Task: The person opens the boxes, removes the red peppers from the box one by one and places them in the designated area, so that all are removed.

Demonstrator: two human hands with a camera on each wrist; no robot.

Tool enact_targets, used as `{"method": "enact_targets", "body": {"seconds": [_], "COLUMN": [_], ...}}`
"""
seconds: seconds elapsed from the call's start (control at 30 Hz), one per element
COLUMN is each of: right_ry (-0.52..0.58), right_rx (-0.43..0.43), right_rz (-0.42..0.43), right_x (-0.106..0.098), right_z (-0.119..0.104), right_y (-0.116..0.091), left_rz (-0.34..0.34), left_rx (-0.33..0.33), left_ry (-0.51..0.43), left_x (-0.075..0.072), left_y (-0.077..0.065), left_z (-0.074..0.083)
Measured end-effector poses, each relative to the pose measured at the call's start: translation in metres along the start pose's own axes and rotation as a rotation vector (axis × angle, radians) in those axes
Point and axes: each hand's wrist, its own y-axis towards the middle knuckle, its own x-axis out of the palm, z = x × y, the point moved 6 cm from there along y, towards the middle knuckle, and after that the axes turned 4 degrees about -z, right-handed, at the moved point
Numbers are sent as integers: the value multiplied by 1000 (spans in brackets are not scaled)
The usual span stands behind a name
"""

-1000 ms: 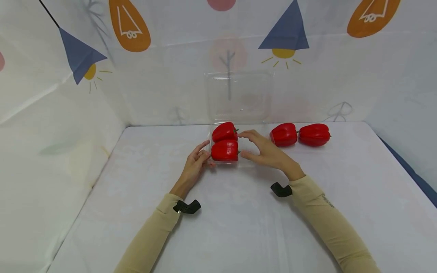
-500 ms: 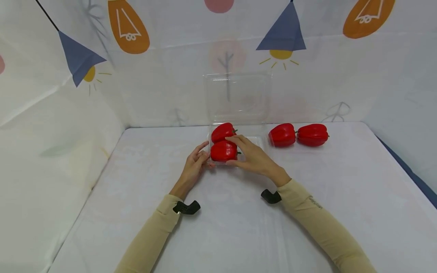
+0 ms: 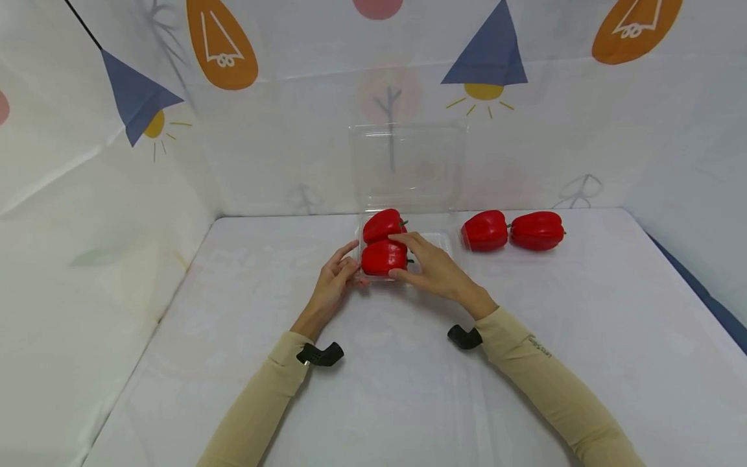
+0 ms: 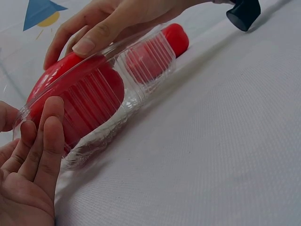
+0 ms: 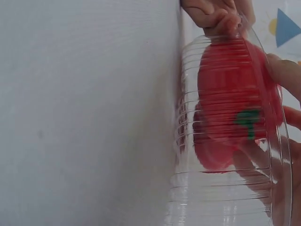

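Observation:
A clear plastic clamshell box (image 3: pixel 439 242) stands near the back of the table with two red bell peppers in its left half. My left hand (image 3: pixel 331 285) holds the box's left side, thumb and fingers on either side of the wall (image 4: pixel 87 106). Around the front bell pepper (image 3: pixel 379 258), my right hand (image 3: pixel 436 269) has its thumb at the near side and fingers over the far side. Just behind lies the rear bell pepper (image 3: pixel 382 225), touching the front one. Through the ribbed plastic, a green stem (image 5: pixel 248 121) shows in the right wrist view.
The box's transparent lid (image 3: pixel 408 165) stands raised against the patterned back cloth. To the right of the box, two more red bell peppers (image 3: pixel 484 231) (image 3: pixel 537 230) lie end to end on the white table (image 3: pixel 397 389).
My right hand has moved left from beside the stems and taken hold of the front bell pepper. The left hand stays at the box's side; the peppers look unmoved.

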Motion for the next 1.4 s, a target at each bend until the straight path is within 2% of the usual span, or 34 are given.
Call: {"method": "enact_targets", "body": {"seconds": [0.4, 0.7, 0.9, 1.33, 1.4], "right_ry": [59, 257, 323, 341, 340], "right_rx": [-23, 94, 123, 109, 122], "right_rz": [20, 22, 13, 39, 36], "right_x": [-2, -8, -10, -14, -19], "right_z": [2, 14, 14, 10, 0], "right_y": [-2, -1, -2, -4, -8], "left_rz": [0, 6, 1, -3, -3], "left_rx": [10, 29, 38, 37, 32], "left_ry": [4, -45, -54, -30, -40], "left_x": [1, 2, 2, 0, 0], "left_y": [0, 1, 1, -1, 0], "left_z": [1, 1, 2, 2, 1]}}
